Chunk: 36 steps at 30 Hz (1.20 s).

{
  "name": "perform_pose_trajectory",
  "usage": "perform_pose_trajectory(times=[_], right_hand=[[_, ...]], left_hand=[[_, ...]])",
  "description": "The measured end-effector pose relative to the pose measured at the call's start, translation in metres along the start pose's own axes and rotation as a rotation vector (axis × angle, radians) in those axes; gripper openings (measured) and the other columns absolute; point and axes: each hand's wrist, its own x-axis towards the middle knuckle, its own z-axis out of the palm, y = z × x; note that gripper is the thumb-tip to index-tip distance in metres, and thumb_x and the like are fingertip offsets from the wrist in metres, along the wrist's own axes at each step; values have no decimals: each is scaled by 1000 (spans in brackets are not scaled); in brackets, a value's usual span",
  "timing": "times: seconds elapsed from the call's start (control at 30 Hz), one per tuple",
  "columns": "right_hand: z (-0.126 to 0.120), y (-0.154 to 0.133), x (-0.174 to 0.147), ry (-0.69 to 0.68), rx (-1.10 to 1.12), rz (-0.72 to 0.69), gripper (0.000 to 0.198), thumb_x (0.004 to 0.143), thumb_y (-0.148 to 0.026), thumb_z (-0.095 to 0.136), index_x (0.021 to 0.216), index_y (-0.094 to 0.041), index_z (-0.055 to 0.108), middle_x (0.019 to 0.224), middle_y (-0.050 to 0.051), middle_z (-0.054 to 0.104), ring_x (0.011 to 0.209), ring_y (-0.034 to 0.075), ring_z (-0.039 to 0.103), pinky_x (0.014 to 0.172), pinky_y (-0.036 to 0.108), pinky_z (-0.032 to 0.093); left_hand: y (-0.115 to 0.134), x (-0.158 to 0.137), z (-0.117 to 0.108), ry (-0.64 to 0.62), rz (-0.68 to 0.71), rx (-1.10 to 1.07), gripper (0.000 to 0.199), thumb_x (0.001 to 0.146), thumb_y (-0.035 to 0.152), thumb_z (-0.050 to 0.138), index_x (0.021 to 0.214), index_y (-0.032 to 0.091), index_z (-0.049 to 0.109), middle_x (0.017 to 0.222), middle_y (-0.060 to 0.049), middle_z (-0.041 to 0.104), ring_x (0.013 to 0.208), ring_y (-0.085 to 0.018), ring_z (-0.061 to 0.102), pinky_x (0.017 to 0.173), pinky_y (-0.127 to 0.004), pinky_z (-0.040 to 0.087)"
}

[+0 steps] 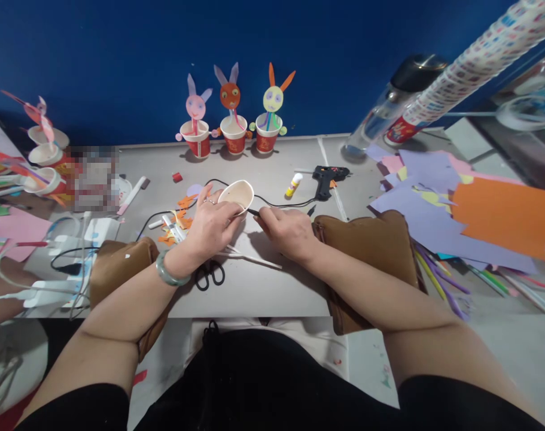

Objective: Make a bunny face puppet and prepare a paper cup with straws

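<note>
My left hand [213,224] is closed around a paper cup [237,194], which is tipped so that its pale inside shows and its rim is squeezed out of round. Pinched in my right hand [288,232] is a thin dark pointed tool, its tip at the cup's near side; its exact kind I cannot make out. Black-handled scissors [210,275] lie on the table below my left wrist. Beside them, white sticks [254,260] stretch out under my hands. Orange paper scraps [185,206] and white pens lie left of the cup.
Three cups with paper rabbits [234,134] stand along the blue wall. A glue stick [293,185] and black glue gun [330,178] lie to the right, a cable running behind the cup. Brown cushions [366,251] flank my forearms. Coloured paper [501,215], a bottle and stacked cups fill the right.
</note>
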Motion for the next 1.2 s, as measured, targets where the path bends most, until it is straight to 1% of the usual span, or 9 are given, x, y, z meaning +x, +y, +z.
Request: perform_pose_trajectory(times=[0.07,0.23,0.3,0.4,0.53,0.7,0.9,1.03,1.2], right_hand=[[-1,2,4,-41,176,57,27,99,-42,51,83,-22,56,69,1,60,59,14,44,58,30,22],[-3,5,16,-338,777,215,36,98,-56,47,82,-24,47,58,-7,45,52,11,37,55,26,29],[-2,5,15,-273,659,192,35,98,-54,49,83,-23,50,61,-5,48,54,12,39,56,26,29],[1,3,7,-75,173,66,28,100,-44,50,86,-20,58,69,1,60,59,14,44,58,29,22],[3,3,0,-11,-173,-66,31,104,-35,43,88,-19,64,76,6,68,60,15,47,59,33,18],[4,7,5,38,197,35,33,103,-50,47,96,-21,61,68,-1,62,57,13,46,58,26,28],[3,8,5,167,502,-47,32,102,-52,50,95,-22,59,72,-2,63,57,11,48,59,25,36],[1,6,3,196,519,-102,32,102,-51,49,97,-22,59,77,0,66,60,12,54,61,25,39],[2,4,2,181,540,-82,32,102,-51,49,97,-21,58,78,1,66,61,12,56,61,26,40]], left_hand=[[0,0,0,-16,-12,-7,15,92,20,58,84,23,71,80,-1,76,93,-24,68,120,-63,31],[1,0,0,-7,-10,35,15,93,25,59,84,23,71,78,-2,75,93,-25,68,120,-63,32],[1,0,0,-8,1,49,15,93,23,59,85,23,71,78,-2,75,95,-25,68,119,-63,32],[0,0,1,-28,9,55,15,92,19,58,87,23,72,81,-2,77,98,-26,69,119,-63,33],[-2,-1,2,-4,14,55,13,95,23,59,89,24,71,84,-1,77,102,-26,69,120,-61,33],[-1,-1,4,120,1,11,8,94,25,63,100,23,67,98,-4,73,103,-24,67,118,-57,39],[-7,-1,13,330,-60,-242,86,82,52,80,149,27,34,144,-17,48,136,-33,51,104,-50,53],[-18,0,20,258,-158,-526,115,70,71,81,158,34,16,150,-17,44,138,-33,53,104,-45,55],[-19,2,20,78,-352,-949,93,69,63,87,145,26,46,135,-14,64,125,-30,66,100,-42,58]])
